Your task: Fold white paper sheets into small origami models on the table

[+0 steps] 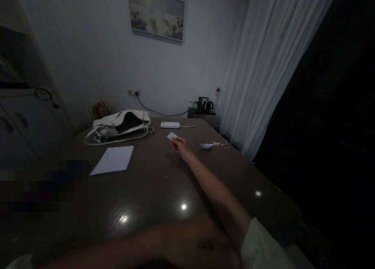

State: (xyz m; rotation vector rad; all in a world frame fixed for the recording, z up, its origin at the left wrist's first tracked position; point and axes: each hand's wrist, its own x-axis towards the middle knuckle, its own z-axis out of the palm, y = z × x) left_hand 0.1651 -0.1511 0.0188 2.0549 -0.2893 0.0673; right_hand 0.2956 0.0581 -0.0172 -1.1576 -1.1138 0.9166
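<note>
My right hand (179,144) reaches out over the dark table, with thumb and fingers closed on a small piece of white paper (172,136). To the right of it, a folded white paper (206,146), shaped like a small boat, lies on the table beside some pale scraps (219,143). Close to the camera, my left hand (199,241) lies across the bottom of the view near my right forearm. Motion blurs it, and its fingers do not show clearly. A stack of white paper sheets (114,159) is on the table to the left.
At the table's (164,191) back left lies a white handbag (123,124), its strap trailing forward. A white power bank (170,125) with a short cable lies near the far edge. Behind stands a low cabinet with a black kettle (208,105); a white curtain (258,58) hangs right.
</note>
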